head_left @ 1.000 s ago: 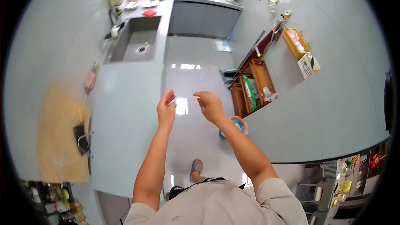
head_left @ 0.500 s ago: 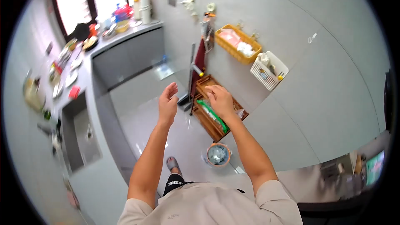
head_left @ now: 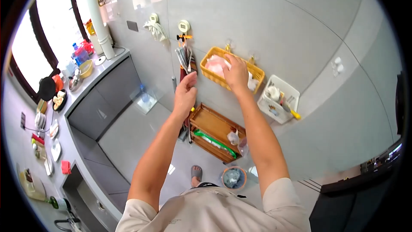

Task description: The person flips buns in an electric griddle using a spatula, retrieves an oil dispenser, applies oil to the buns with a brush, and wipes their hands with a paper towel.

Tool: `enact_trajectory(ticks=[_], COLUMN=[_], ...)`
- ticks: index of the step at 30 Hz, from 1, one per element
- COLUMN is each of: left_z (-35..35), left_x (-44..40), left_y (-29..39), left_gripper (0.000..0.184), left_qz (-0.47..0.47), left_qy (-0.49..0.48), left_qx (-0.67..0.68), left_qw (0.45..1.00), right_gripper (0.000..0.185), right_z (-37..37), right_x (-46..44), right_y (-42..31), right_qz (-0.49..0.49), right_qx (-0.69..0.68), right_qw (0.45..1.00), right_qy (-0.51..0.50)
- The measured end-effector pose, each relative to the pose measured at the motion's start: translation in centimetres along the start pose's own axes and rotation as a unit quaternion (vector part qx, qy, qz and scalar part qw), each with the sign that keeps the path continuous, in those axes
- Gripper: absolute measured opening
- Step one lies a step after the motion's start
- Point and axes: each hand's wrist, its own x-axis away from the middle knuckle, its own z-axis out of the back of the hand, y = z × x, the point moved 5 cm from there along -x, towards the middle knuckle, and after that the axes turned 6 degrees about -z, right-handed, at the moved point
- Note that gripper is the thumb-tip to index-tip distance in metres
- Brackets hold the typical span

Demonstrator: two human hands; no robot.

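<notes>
My right hand is raised in front of the yellow wall basket. Its fingers are apart and overlap the pink plastic bag inside; whether they touch it I cannot tell. White crumpled bags lie at the basket's right end, partly behind my wrist. To the left, my left hand is held up with its fingers stretched and holds nothing. Just beyond it, folded umbrellas hang from a round wall hook.
A white basket hangs right of the yellow one. Below stands a wooden rack with a green-edged item; a lined bin is near my foot. On the left, a counter carries dishes and runs to a sink.
The view has turned toward the wall. My right hand has moved from over the wooden rack up to the yellow basket, and my left hand has risen to beside the umbrellas.
</notes>
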Motion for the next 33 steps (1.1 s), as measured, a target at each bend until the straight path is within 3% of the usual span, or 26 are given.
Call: enact_trajectory(ticks=[2,4,6,7,10,11,12,15,16,18,20,22,23,24,26,27,28,30,33], left_z=[0.2,0.2,0.4,0.6,1.1,1.2,1.3,2.8,3.4,4.9,7.5,10.8,13.1,15.0,19.8,22.2,24.6,30.4,38.6], left_x=[-3.1,-5.6,-8.6,-9.5,-11.0,-11.7,-12.4,-13.3,-13.3,-13.7,-13.8,-13.3,-13.3,-12.4,-11.1,-10.4,-9.7,-8.6,-6.5], left_y=[-0.9,-1.8,-2.4,-2.6,-3.5,-3.7,-3.8,-4.5,-4.2,-3.8,-3.7,-3.3,-4.0,-1.2,-0.2,0.2,0.6,0.6,0.2], left_gripper=[0.066,0.066,0.066,0.066,0.064,0.064,0.064,0.060,0.060,0.054,0.046,0.056,0.071,0.075,0.081,0.081,0.085,0.089,0.098], left_qz=[-0.003,-0.001,-0.012,-0.015,-0.009,-0.010,-0.014,-0.014,-0.013,0.049,0.076,0.136,0.171,0.117,0.119,0.114,0.106,0.085,0.066], left_qy=[-0.009,-0.026,-0.029,-0.032,-0.038,-0.044,-0.050,-0.043,-0.047,-0.040,-0.034,-0.044,-0.017,-0.056,-0.048,-0.034,-0.006,0.037,-0.006], left_qx=[0.002,-0.012,-0.010,-0.005,0.003,0.005,0.008,0.052,0.052,0.147,0.181,0.380,0.431,0.483,0.483,0.482,0.490,0.496,0.389], left_qw=[1.000,1.000,0.999,0.999,0.999,0.999,0.999,0.998,0.997,0.987,0.980,0.914,0.886,0.866,0.866,0.868,0.865,0.864,0.919], right_gripper=[0.042,0.033,0.020,0.017,0.015,0.015,0.015,0.013,0.013,0.009,0.012,0.011,0.015,0.019,0.029,0.039,0.034,0.029,0.040], right_z=[-1.9,-2.9,-3.8,-2.7,-2.5,-2.7,-2.1,1.3,1.4,0.4,-3.8,-9.4,-11.6,-13.7,-18.1,-20.7,-23.3,-29.4,-37.3], right_x=[-2.0,-3.7,-6.5,-7.2,-8.7,-9.1,-9.6,-10.0,-9.7,-9.1,-7.6,-5.3,-4.2,-2.9,-1.1,-0.4,0.6,2.9,5.1], right_y=[0.4,0.8,2.7,2.1,1.8,2.2,1.8,-1.7,-3.1,-6.7,-9.8,-13.2,-15.7,-18.0,-21.8,-23.6,-25.5,-27.2,-32.2], right_qz=[0.041,0.053,-0.151,-0.081,-0.050,-0.112,-0.113,-0.004,-0.008,0.001,0.005,0.035,0.194,0.278,0.331,0.300,0.281,0.174,0.137], right_qx=[0.081,0.078,0.060,0.037,0.064,0.047,0.051,0.029,0.031,-0.094,-0.225,-0.325,-0.237,-0.159,-0.139,-0.145,-0.127,-0.063,-0.162], right_qw=[0.995,0.995,0.983,0.996,0.997,0.991,0.991,0.984,0.983,0.984,0.974,0.933,0.938,0.929,0.925,0.935,0.948,0.968,0.968], right_qy=[0.035,0.033,-0.090,0.002,-0.005,-0.057,-0.051,0.178,0.179,0.151,0.031,-0.149,-0.165,-0.185,-0.128,-0.120,-0.080,-0.170,-0.131])
